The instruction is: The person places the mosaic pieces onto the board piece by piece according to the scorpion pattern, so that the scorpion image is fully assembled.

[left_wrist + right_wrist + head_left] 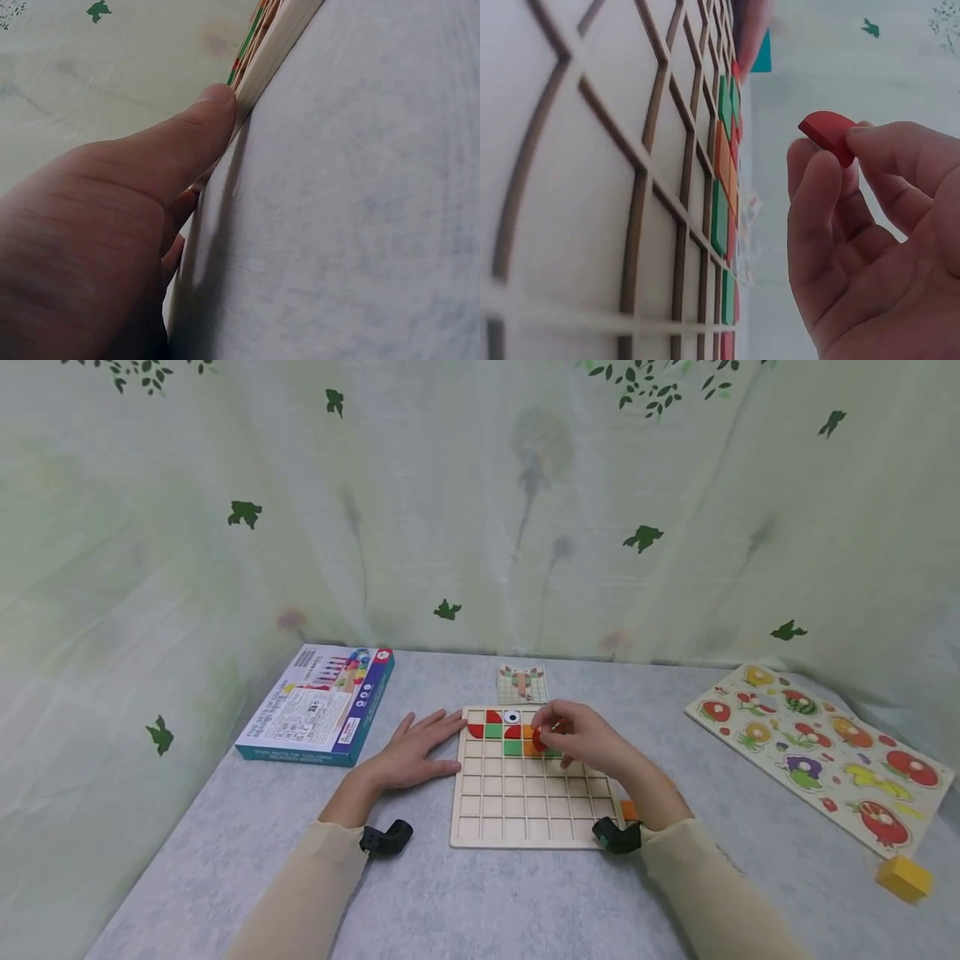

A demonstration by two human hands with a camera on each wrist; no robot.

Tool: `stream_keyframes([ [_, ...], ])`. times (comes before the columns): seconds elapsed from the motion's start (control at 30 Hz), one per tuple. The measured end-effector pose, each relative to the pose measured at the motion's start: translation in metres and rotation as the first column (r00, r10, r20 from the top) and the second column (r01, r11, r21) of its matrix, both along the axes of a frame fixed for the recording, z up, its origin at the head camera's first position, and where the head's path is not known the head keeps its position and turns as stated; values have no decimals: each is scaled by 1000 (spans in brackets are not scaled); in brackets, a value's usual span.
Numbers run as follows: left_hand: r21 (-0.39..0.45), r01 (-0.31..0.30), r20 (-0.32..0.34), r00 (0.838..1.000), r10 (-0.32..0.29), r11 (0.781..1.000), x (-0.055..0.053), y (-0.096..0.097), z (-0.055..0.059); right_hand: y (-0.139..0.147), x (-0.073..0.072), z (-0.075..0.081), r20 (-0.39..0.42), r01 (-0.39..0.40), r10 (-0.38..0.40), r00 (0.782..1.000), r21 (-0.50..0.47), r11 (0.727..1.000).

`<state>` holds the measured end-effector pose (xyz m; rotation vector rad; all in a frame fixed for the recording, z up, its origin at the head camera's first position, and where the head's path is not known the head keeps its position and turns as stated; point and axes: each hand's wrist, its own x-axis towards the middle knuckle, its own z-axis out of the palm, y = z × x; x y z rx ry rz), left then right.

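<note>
A wooden grid board (525, 806) lies flat on the table, with red, green and orange tiles and an eye tile (512, 717) in its far rows. Over those rows, my right hand (588, 742) pinches a red quarter-round tile (829, 135) between thumb and fingers. The right wrist view shows this tile held clear of the grid. My left hand (416, 752) rests palm down at the board's left side, fingers stretched out. Its thumb (214, 112) touches the board's edge in the left wrist view.
Behind the board is a small pattern card (522, 685). A blue and white box (311, 706) lies at left. To the right are a fruit puzzle board (825, 752) and a yellow block (903, 879). An orange piece (628, 810) sits beside the grid, under the right forearm.
</note>
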<state>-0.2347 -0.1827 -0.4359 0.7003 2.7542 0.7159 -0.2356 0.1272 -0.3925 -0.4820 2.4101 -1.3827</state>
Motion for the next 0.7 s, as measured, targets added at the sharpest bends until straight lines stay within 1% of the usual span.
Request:
stream_keyframes([
  [0.17, -10, -5, 1, 1000, 5, 1000, -1, 1, -1, -11, -2, -5, -4, -17, 17, 1000, 2, 1000],
  [0.4, -9, -1, -9, 1000, 1, 1000, -1, 0, -3, -22, -1, -11, -35, -71, 72, 997, 33, 997],
  [0.57, -11, -11, -9, 1000, 10, 1000, -2, 0, -3, -27, -2, -13, -51, -90, 96, 994, 117, 989],
  [0.7, -13, -10, -11, 1000, 10, 1000, -2, 0, -3, -30, -2, -14, -68, -87, 100, 993, 178, 980],
])
